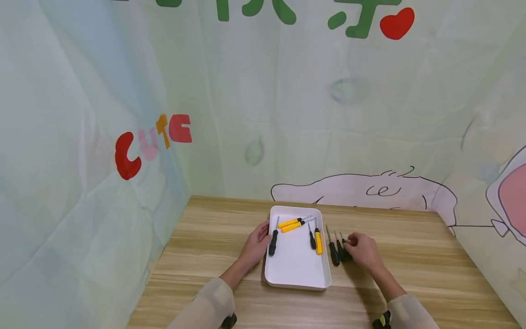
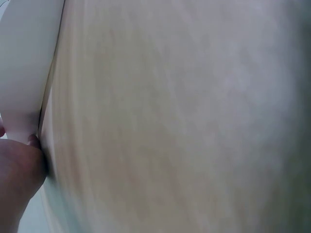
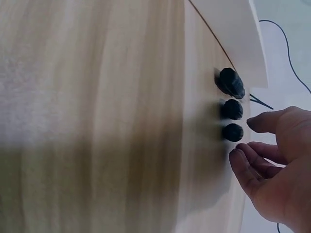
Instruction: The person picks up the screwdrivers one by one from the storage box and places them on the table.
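A white tray (image 1: 296,276) has my left hand (image 1: 255,242) at its left wall, holding the edge with the thumb by the rim. Inside lie several screwdrivers: a black one (image 1: 274,242) along the left, two yellow ones (image 1: 292,226) near the far end, and a small black one (image 1: 312,241) beside a yellow one (image 1: 318,244) on the right. Three black screwdrivers (image 1: 334,254) lie in a row right of the tray. At the rightmost screwdriver (image 3: 233,132) is my right hand (image 3: 282,160), thumb and fingers spread apart around its far part.
The wood-grain table (image 1: 411,274) extends on both sides of the tray. A pale printed cloth (image 1: 246,114) hangs behind it and along both sides, with a cartoon figure (image 1: 361,187) just above the table's far edge.
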### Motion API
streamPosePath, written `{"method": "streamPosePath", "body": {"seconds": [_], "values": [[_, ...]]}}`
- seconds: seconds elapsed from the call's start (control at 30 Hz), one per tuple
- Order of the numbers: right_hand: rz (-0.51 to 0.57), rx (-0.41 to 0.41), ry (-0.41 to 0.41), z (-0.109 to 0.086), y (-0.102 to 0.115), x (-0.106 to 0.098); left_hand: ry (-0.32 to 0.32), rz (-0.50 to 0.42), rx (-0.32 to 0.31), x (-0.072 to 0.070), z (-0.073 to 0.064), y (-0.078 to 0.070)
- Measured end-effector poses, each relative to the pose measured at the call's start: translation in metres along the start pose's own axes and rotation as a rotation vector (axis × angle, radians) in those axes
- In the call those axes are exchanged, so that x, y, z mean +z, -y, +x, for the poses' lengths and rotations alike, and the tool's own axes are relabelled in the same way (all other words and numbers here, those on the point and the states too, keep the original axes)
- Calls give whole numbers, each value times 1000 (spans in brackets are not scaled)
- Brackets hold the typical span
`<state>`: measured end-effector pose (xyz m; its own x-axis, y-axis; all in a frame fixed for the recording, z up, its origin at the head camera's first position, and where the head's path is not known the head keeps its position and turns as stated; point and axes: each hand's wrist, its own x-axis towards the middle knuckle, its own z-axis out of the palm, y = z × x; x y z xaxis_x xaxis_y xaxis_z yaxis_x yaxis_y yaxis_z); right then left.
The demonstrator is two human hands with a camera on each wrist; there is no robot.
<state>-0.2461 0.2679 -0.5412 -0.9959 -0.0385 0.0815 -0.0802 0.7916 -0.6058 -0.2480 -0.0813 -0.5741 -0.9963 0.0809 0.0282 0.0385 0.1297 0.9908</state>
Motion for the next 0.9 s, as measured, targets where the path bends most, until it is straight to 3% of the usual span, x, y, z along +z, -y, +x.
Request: {"method": "streamPosePath", "body": {"seconds": [0.23,0.9], "values": [[21,-52,3,3,5,-5,-2,2,-2,0,0,1],[61,-28,70,4,37,-5,2,2,10,-1,0,2]]}}
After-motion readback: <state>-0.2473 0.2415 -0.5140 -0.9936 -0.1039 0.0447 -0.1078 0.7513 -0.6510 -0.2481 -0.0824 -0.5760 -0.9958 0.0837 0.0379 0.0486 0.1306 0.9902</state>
